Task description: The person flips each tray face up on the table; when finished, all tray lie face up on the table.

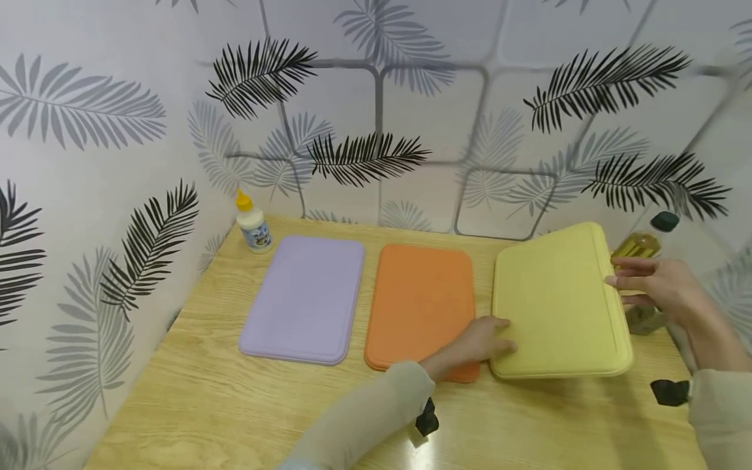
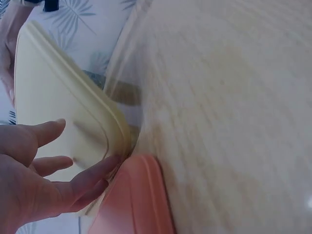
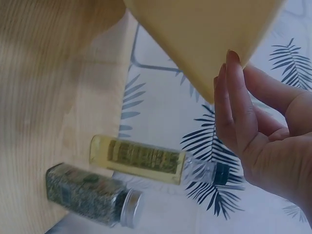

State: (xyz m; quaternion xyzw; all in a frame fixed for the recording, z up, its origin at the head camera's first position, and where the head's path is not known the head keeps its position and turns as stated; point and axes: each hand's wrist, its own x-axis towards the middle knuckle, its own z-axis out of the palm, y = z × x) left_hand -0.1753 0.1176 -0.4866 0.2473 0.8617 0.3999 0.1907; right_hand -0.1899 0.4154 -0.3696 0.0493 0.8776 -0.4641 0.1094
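A flat yellow board (image 1: 555, 307) with rounded corners is tilted, its right side raised above the table and its left edge low. My right hand (image 1: 666, 287) pinches the raised right edge, thumb on the upper face and fingers behind, as the right wrist view also shows from below. At the lower left edge is my left hand (image 1: 482, 339), fairly straight fingers spread, some fingertips right at the rim (image 2: 117, 141). Just left of it lies an orange board (image 1: 423, 303), partly covered by the left wrist in the head view. Farther left lies a matching purple board (image 1: 305, 297).
A white glue bottle (image 1: 254, 228) with a yellow nozzle stands at the back left. Behind the right hand stand a glass bottle of yellow liquid (image 3: 136, 158) with a dark cap and a metal-lidded jar (image 3: 87, 195) of green flakes. Patterned walls edge the wooden table (image 1: 200, 391).
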